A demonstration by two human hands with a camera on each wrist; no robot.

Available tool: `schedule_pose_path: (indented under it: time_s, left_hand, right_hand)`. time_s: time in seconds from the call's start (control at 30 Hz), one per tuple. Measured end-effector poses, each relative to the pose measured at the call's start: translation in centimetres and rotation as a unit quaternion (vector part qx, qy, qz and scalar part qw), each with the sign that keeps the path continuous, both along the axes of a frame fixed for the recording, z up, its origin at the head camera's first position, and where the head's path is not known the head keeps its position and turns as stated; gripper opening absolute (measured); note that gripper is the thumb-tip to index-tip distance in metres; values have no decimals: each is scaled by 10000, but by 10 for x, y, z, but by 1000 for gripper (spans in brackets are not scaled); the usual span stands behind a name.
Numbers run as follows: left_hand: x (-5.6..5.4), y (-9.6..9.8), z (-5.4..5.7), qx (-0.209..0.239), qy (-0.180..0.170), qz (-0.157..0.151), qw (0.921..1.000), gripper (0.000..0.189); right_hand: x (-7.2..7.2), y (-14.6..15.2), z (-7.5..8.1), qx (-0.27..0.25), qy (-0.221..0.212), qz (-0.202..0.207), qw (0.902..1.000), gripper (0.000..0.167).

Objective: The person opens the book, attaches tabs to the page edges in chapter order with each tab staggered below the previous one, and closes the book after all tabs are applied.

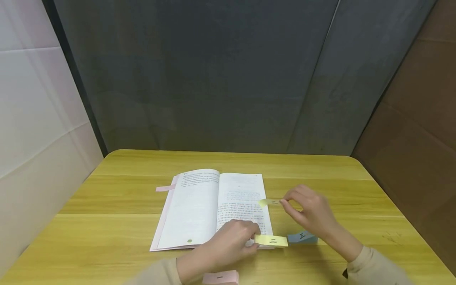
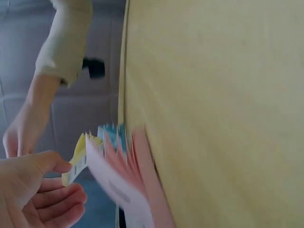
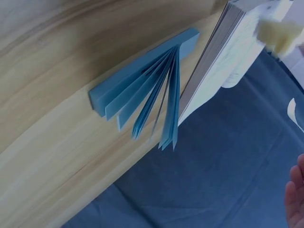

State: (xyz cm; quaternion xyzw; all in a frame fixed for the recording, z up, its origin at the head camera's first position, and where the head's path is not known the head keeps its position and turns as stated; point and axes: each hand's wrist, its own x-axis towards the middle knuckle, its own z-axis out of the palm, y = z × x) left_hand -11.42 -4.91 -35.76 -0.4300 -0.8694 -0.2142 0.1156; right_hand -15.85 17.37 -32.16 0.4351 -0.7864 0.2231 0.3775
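Plainly, the right hand pinches a slim, yellow-tipped strip.

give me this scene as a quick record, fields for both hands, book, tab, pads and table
left hand: pinches the yellow pad by its left end
right hand: pinches one yellow strip, its loose end overlapping the right page's outer edge in the head view; contact unclear
book: open, print on both pages
pink tab: sticks out past the book's left edge
blue pad: on the table, right of the yellow pad, leaves fanned
pink pad: nearer the person than the book, leaves fanned
table: wood-grain top
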Motion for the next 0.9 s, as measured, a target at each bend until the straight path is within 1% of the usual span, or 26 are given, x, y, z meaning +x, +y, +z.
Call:
schedule_pose_path:
  time_s: [0.1,0.2,0.37,0.57,0.77,0.83,0.9]
  left_hand:
    - [8,6,-2,-215,193,-229,9993,14]
    - [14,11,-7,-500,399,-332,9974,16]
    - [19,16,-15,-906,407,-366,9944,13]
    - [21,18,-20,-1063,450,-438,9923,15]
    - [20,18,-26,-1518,556,-584,9851,17]
    - [21,18,-28,-1592,655,-602,9832,20]
    - [21,18,-29,-1587,696,-616,9829,22]
  right_hand:
    - [-3,3,-1,-13,-154,-76,9999,18]
    - [-6,5,-1,3,-270,-174,9995,17]
    - [-9,6,-3,-22,-284,-302,9991,16]
    - [-14,8,-5,-19,-411,-419,9983,16]
    - [-18,9,-9,-61,-487,-456,9978,15]
    - [-19,8,-11,-76,-496,-456,9977,12]
    - [-19,8,-11,-59,-520,-510,9973,11]
